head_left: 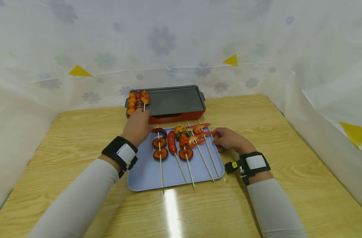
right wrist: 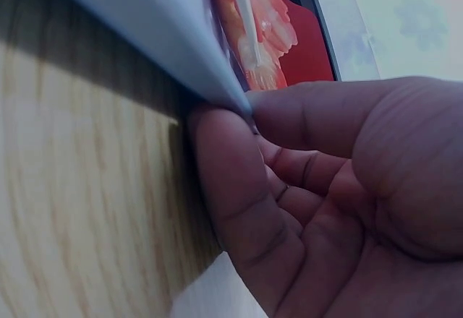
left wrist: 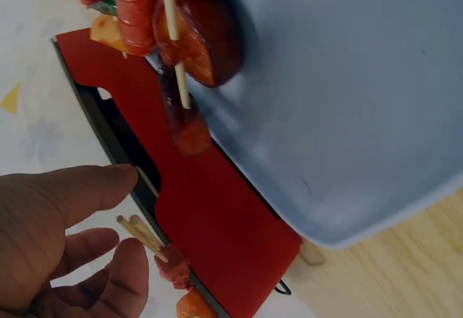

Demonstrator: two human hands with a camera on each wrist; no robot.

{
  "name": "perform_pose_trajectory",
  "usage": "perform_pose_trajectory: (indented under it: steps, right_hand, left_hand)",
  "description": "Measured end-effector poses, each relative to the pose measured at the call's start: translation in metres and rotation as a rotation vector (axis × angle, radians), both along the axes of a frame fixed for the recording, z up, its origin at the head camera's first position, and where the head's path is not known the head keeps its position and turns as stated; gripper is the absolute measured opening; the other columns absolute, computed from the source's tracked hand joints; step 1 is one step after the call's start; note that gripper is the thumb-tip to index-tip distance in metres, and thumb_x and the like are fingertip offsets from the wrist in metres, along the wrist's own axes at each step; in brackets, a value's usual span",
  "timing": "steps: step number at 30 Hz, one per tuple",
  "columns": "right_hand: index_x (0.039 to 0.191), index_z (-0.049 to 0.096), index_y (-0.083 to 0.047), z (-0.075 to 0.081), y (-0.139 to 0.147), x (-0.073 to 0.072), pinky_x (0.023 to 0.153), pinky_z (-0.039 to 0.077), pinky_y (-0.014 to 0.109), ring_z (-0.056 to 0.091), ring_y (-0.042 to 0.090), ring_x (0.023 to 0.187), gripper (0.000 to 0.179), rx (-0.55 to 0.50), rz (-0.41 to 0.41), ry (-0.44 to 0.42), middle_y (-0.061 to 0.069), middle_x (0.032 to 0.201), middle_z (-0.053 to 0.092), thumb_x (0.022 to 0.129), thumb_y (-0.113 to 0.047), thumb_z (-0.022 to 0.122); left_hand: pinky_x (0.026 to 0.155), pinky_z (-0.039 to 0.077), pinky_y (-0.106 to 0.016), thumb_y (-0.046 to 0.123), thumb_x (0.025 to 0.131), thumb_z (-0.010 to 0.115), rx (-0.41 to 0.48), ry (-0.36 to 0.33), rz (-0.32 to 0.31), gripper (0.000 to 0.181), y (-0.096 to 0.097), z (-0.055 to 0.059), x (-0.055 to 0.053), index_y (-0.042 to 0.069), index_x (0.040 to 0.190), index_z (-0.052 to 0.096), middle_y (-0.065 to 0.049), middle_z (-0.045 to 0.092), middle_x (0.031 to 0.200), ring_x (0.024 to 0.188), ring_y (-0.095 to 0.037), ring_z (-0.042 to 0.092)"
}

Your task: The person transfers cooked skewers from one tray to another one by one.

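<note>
At the griddle's left front edge, my left hand pinches the bare stick end of a skewer with one flat golden-brown piece, its index finger hidden behind the thumb. That skewer lies on the black griddle, right of a skewer of small reddish pieces and one of orange balls. My right hand grips the right rim of the blue tray between thumb and finger, clearest in the right wrist view. Near it on the tray lie shrimp skewers.
The tray also bears a sausage skewer, a mushroom-like skewer and a mixed skewer with green and red pieces. It stands before the griddle's red base on a wooden table. White flowered sheeting surrounds the table.
</note>
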State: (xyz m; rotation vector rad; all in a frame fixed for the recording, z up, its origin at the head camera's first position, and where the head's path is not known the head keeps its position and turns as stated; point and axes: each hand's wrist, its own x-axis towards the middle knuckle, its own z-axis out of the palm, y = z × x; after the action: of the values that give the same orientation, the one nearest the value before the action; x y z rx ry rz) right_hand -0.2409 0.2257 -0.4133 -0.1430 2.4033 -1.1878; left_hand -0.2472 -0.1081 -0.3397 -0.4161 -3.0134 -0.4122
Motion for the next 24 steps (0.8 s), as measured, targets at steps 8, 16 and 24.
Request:
perform_pose_trajectory:
  steps: [8, 16, 24]
  right_hand:
    - [0.117, 0.047, 0.002, 0.001, 0.001, 0.0, 0.058, 0.052, 0.031, 0.058, 0.021, 0.068, 0.028, -0.007, -0.003, -0.01, 0.017, 0.096, 0.055, 0.092, -0.009, 0.052]
    - [0.117, 0.046, 0.002, 0.003, 0.002, 0.0, 0.058, 0.052, 0.031, 0.058, 0.022, 0.068, 0.028, -0.012, -0.006, -0.005, 0.018, 0.097, 0.055, 0.092, -0.008, 0.051]
    - [0.118, 0.047, 0.002, 0.004, -0.001, 0.003, 0.06, 0.053, 0.033, 0.06, 0.023, 0.068, 0.03, 0.004, -0.004, 0.003, 0.018, 0.097, 0.057, 0.091, -0.009, 0.052]
  left_hand:
    - [0.076, 0.051, -0.05, -0.001, 0.086, 0.054, -0.05, 0.06, 0.045, 0.015, 0.001, -0.002, -0.004, -0.008, 0.098, 0.059, -0.024, 0.062, 0.09, 0.085, -0.036, 0.057]
    - [0.062, 0.048, -0.043, -0.005, 0.084, 0.049, 0.005, 0.035, 0.06, 0.012, 0.004, 0.006, -0.009, -0.005, 0.081, 0.06, -0.02, 0.062, 0.078, 0.071, -0.032, 0.057]
    - [0.045, 0.031, -0.03, -0.006, 0.077, 0.049, 0.032, -0.065, 0.071, 0.015, 0.0, 0.017, -0.01, 0.0, 0.064, 0.056, -0.01, 0.047, 0.061, 0.052, -0.022, 0.044]
